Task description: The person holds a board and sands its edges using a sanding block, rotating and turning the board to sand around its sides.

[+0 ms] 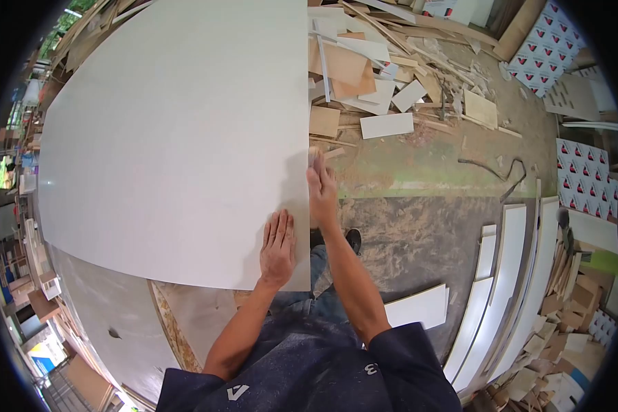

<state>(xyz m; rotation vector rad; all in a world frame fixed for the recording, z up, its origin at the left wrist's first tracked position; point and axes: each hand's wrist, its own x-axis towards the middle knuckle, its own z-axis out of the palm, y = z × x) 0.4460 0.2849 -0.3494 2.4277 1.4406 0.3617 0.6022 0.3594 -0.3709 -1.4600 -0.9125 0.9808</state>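
A large white board [172, 137] fills the left and middle of the view, its straight right edge running away from me. My left hand [278, 247] lies flat on its top face near the close right corner, fingers stretched forward and holding nothing. Against the board's right edge rests my right hand [321, 185], a little farther forward, its fingers extended along the edge. A small dark wooden-looking bit shows at those fingertips, too small to make out.
Wood and board offcuts [353, 69] lie heaped on the floor beyond. Long white panels [508, 254] stand at the right, and a white piece [419, 305] lies nearer my right arm. A dark cable [494, 172] curls on the floor. A grey surface [110, 302] is at the lower left.
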